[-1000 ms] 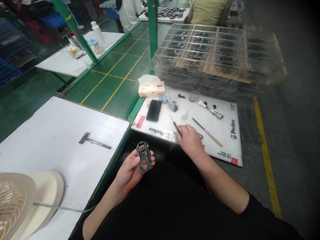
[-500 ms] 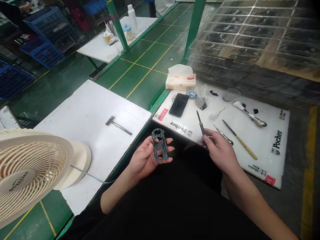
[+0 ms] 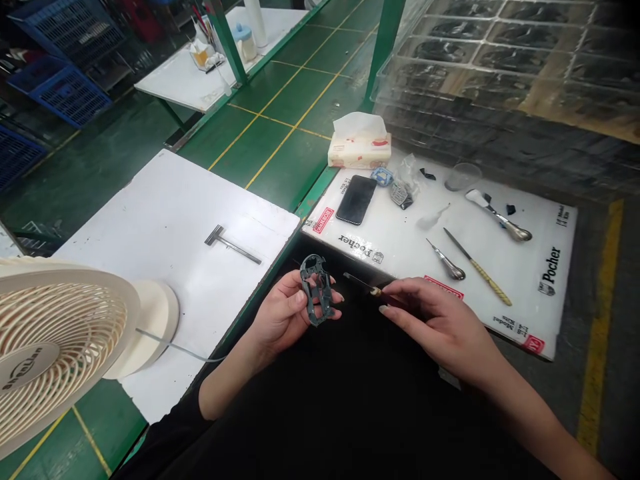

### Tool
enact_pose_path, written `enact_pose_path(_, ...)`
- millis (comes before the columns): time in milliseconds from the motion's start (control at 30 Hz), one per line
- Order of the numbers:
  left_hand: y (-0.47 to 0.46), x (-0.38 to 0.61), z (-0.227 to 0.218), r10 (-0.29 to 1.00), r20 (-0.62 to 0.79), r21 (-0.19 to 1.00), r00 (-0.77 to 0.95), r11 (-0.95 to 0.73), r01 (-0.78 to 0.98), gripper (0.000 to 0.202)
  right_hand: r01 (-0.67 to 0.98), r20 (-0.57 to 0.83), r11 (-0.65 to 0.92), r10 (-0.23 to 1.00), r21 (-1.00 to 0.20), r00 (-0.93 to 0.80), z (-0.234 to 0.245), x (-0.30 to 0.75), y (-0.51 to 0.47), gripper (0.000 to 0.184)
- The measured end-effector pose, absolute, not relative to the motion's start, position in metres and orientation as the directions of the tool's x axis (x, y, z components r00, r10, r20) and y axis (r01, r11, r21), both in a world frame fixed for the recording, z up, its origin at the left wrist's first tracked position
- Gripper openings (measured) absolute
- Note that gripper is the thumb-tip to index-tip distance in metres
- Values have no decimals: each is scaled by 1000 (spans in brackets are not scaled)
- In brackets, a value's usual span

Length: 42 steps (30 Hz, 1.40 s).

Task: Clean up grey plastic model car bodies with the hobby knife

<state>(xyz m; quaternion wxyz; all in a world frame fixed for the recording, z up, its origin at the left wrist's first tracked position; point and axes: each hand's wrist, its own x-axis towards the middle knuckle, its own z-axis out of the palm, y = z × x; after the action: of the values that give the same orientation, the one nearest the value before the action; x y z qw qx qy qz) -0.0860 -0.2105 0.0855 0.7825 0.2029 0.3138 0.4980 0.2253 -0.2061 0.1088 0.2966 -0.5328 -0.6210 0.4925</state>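
My left hand (image 3: 275,313) grips a dark grey plastic part (image 3: 317,311), shaped like a small toy car body with cut-out openings. Thumb and fingers hold it at its sides, its long axis nearly upright. My right hand (image 3: 443,323) pinches a narrow-bladed hand tool (image 3: 361,283) with a light collar and a dark reddish handle. Its blade points left toward the part, with a gap between them. The handle's rear end is hidden by the hand. Beyond the right hand, a yellow-handled file (image 3: 477,267) and a metal-handled pointed tool (image 3: 447,260) lie on the white board (image 3: 525,280).
A phone (image 3: 357,200), a tissue pack (image 3: 360,141), a knife with a metal handle (image 3: 500,217) and small plastic scraps lie on the board. At left stand a fan (image 3: 65,347) and a white table (image 3: 150,220) bearing a T-shaped black piece (image 3: 233,245). Clear trays (image 3: 500,53) are stacked behind.
My right hand has lowered the tool from upright to nearly level, blade toward the part. My left hand has turned the part slightly. The whole view has shifted a little.
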Motion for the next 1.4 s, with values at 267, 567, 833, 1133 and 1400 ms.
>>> enact_pose_path(267,-215,-85,90,895,-231,637,381,435,-636,46,395,87,264,907,-880,-412,125,216,-203,14)
enact_pose_path(567,-222,-85,92,909,-148,644,389,387,-660,29,457,266,482,848,-747,-460,142,209,-208,22)
enact_pose_path(833,-226,-83,93,926,-125,664,356,344,-663,39,381,249,486,815,-787,-524,148,200,-209,19)
enact_pose_path(1133,-229,-82,96,925,-130,688,356,343,-640,45,366,254,481,815,-796,-521,143,199,-212,26)
enact_pose_path(1400,-227,-83,96,919,-110,720,380,337,-606,48,366,253,495,802,-788,-541,143,199,-211,26)
